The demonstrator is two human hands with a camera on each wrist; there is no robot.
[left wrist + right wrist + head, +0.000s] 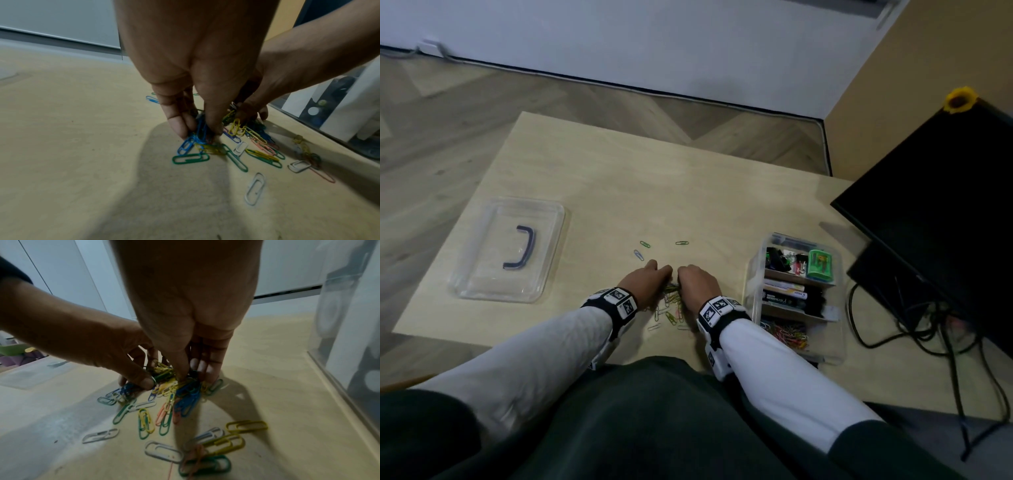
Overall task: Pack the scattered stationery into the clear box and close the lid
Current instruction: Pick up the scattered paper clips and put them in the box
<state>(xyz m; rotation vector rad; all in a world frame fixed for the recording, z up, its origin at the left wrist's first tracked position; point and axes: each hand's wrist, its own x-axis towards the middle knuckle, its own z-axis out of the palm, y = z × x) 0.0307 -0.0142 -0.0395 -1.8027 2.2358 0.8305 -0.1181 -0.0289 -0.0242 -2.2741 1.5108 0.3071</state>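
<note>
Hands (674,279) pinching paper clips (216,146); labels unreadable

Dim indoor light, soft focus, wide-angle bend

Hands cast broad shadows on the pale wooden table (61,146); wrist views blur at near coloured wire paper clips (203,449); walls curve toward frame edges.

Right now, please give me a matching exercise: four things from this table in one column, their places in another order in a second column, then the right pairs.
1. lid
2. clear box
3. green sharpener
4. paper clip pile

A. between both hands
B. far compartment of the box
C. left side of the table
D. right side of the table

Pairs: 1-C, 2-D, 3-B, 4-A
</note>
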